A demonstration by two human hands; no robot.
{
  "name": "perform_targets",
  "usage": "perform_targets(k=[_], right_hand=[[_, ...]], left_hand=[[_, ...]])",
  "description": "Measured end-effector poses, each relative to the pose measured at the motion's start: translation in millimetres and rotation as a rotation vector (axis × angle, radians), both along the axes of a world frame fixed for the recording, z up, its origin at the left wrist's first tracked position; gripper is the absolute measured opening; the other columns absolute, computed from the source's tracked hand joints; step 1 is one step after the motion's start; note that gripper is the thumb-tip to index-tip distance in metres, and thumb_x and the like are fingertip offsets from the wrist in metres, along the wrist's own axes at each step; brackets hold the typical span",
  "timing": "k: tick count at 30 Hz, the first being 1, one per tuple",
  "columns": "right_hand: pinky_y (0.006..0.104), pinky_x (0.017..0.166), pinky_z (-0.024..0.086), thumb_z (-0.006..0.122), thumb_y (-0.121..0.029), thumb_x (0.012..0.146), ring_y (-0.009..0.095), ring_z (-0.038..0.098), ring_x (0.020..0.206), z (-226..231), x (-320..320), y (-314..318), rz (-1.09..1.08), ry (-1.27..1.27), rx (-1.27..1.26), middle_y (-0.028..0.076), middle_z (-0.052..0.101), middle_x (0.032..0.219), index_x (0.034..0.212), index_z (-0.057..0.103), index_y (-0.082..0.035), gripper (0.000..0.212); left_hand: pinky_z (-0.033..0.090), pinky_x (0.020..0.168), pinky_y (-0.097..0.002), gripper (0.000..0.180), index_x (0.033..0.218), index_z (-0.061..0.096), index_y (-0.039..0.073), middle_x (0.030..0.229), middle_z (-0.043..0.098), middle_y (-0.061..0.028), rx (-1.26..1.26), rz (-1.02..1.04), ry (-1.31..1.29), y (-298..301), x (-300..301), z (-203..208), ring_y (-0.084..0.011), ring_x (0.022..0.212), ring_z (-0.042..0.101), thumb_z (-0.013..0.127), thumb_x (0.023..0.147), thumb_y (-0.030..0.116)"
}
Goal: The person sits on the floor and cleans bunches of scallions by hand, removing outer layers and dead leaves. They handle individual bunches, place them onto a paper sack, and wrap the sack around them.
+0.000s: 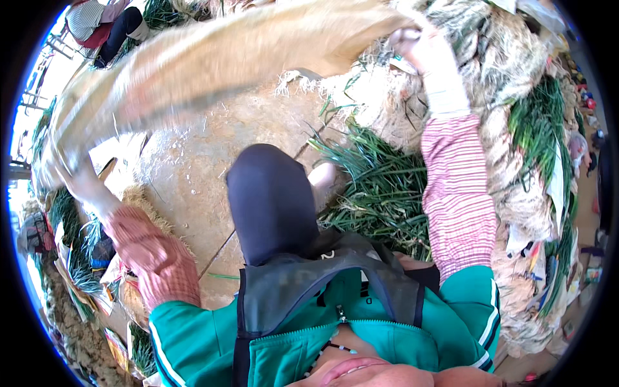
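Note:
A tan sheet, cloth or sacking, is stretched in a wide arc between my two hands and blurred by motion. I cannot tell which of the two materials it is. At its lower left end, my left hand is closed on the edge, though the fingers are smeared. My right hand grips the other end at the upper right, with its fingers curled. Under the right forearm lies a heap of long green leafy stalks.
Pale stringy fibre is piled along the right, with more green stalks on it. A concrete floor lies in the middle, beside my dark-clad knee. Another person sits at the upper left.

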State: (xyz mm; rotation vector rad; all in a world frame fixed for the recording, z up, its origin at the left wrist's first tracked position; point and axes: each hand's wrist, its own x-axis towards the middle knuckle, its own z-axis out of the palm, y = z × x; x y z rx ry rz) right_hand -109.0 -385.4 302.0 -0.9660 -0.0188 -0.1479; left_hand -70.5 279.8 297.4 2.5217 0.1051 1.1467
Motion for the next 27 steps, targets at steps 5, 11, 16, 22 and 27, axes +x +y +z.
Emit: perform_targets(k=[5,11,16,22,27], right_hand=[[0.0284,0.071,0.053,0.051,0.002,0.089,0.017,0.057,0.082,-131.7,48.2,52.0,-0.045,0.322,-0.388,0.014,0.056,0.106,0.127,0.049,0.001,0.038],[0.0333,0.079,0.054,0.057,-0.012,0.09,0.017,0.062,0.084,-282.7,-26.0,42.9,-0.116,0.844,0.082,0.011,0.064,0.094,0.112,0.055,-0.001,0.025],[0.0275,0.072,0.052,0.054,-0.026,0.092,0.014,0.063,0.082,-275.4,-173.3,4.1,0.034,0.843,-0.437,0.007,0.066,0.096,0.116,0.056,-0.003,0.033],[0.0261,0.064,0.051,0.051,-0.026,0.094,0.014,0.064,0.072,-282.6,-249.4,-4.2,-0.037,1.067,-0.55,0.008,0.068,0.089,0.115,0.056,-0.003,0.032],[0.0267,0.067,0.052,0.053,-0.018,0.092,0.015,0.063,0.075,-309.7,-276.8,1.5,-0.08,0.901,-0.696,0.011,0.066,0.092,0.123,0.052,0.006,0.039]], left_hand=[[0.037,0.106,-0.0373,0.075,0.142,0.032,0.002,0.136,0.044,-0.0234,-0.139,0.063,0.09,41.5,-113.8,-185.7,-0.0322,0.119,0.051,0.071,0.082,0.022],[0.042,0.096,-0.0445,0.059,0.122,0.048,0.0,0.112,0.057,-0.015,-2.152,-0.055,0.049,-20.7,-153.4,-353.9,-0.0279,0.101,0.052,0.069,0.084,0.039],[0.037,0.099,-0.0546,0.043,0.113,0.051,0.008,0.126,0.048,-0.0146,-2.354,0.396,0.472,-105.3,-155.4,-390.6,-0.0284,0.116,0.047,0.067,0.085,0.036],[0.05,0.055,-0.0368,0.009,0.088,0.061,0.01,0.07,0.065,-0.0063,-1.057,0.059,1.297,-110.5,-195.1,-415.3,-0.0225,0.066,0.065,0.061,0.084,0.018],[0.046,0.09,-0.0476,0.04,0.117,0.059,0.019,0.117,0.059,-0.0147,0.147,-0.141,0.86,-205.0,-140.6,-350.5,-0.0337,0.111,0.054,0.064,0.078,0.027]])
